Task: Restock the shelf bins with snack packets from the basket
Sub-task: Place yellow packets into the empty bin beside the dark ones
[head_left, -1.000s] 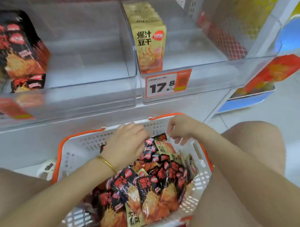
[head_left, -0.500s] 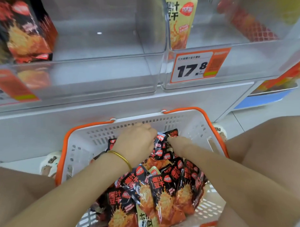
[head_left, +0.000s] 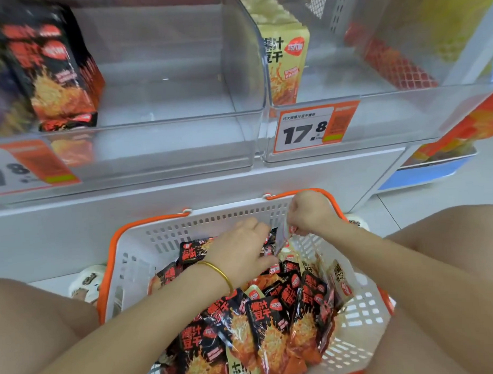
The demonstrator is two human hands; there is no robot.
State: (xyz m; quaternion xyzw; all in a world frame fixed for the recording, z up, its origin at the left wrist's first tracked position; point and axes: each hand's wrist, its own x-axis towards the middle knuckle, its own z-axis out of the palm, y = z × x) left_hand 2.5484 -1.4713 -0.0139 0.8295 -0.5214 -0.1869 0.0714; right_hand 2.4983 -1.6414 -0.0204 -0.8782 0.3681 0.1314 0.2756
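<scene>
A white basket with an orange rim (head_left: 146, 226) sits on the floor between my knees, heaped with black-and-red snack packets (head_left: 261, 323) and a few cream ones. My left hand (head_left: 242, 248) reaches into the heap near the basket's far side, its fingers down among the packets. My right hand (head_left: 307, 212) is raised above the far right corner and pinches the top edge of a packet (head_left: 283, 241) that hangs from it. Above, a clear shelf bin (head_left: 168, 139) holds black-and-red packets (head_left: 54, 70) at its left. The bin to the right (head_left: 391, 123) holds cream packets (head_left: 285, 54).
Orange price tags (head_left: 313, 128) hang on the bin fronts. The white shelf base (head_left: 184, 189) stands right behind the basket. A blue tray (head_left: 435, 172) with orange packets lies low on the right. My bare knees flank the basket, and sandalled feet (head_left: 84, 285) show at its left.
My right hand has risen out of the heap to the basket's far right corner, lifting a packet by its edge. My left hand stays among the packets. The view has moved closer.
</scene>
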